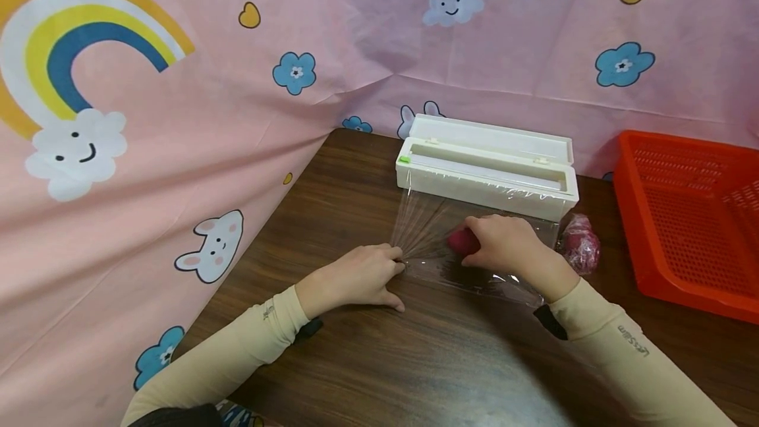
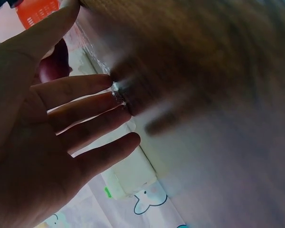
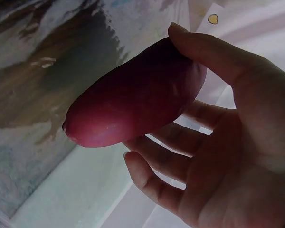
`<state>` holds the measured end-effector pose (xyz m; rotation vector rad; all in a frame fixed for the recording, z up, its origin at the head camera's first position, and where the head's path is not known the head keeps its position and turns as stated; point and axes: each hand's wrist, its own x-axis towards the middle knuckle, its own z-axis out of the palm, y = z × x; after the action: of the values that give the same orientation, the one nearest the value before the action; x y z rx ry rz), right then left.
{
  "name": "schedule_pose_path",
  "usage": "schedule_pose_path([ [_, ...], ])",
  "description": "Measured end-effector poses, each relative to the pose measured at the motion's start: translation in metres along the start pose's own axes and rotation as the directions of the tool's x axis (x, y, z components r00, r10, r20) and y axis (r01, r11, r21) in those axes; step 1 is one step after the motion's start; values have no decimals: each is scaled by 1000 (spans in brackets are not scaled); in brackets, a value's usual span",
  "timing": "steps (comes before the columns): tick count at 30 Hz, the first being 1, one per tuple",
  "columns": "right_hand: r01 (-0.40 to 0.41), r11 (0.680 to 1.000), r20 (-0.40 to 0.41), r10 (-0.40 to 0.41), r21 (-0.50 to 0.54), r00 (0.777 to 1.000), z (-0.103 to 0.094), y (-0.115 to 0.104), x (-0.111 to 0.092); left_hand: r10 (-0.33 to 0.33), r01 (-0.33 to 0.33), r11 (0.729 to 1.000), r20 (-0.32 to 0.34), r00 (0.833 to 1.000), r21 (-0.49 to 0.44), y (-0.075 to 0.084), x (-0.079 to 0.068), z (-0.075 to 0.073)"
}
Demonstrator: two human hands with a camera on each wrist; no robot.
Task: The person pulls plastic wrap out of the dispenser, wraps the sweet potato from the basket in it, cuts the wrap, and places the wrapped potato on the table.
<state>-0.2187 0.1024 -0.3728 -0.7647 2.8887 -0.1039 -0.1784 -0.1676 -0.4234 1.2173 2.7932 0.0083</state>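
Note:
Clear cling film [image 1: 423, 232] stretches forward over the dark table from a white dispenser box [image 1: 474, 188] with its lid up. My left hand [image 1: 358, 275] lies at the film's near left corner, fingers straight and spread, fingertips pressing on the bunched edge where creases converge. In my right hand [image 1: 512, 242] I grip a smooth, purple-red sweet potato [image 3: 133, 102], thumb on one side and fingers on the other. From the head view the sweet potato is over the film, its right part hidden by my hand.
A similar purple-red item wrapped in film [image 1: 581, 244] lies right of the box. An orange-red plastic basket [image 1: 652, 236] stands at the far right. Pink printed cloth [image 1: 332, 18] hangs behind the table and along its left side.

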Motion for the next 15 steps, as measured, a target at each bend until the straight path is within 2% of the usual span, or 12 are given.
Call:
schedule_pose_path([
  [15, 2, 999, 31, -1, -42, 1000, 19, -4, 6, 0, 0, 1000, -11, 1000, 0, -1, -1, 2],
])
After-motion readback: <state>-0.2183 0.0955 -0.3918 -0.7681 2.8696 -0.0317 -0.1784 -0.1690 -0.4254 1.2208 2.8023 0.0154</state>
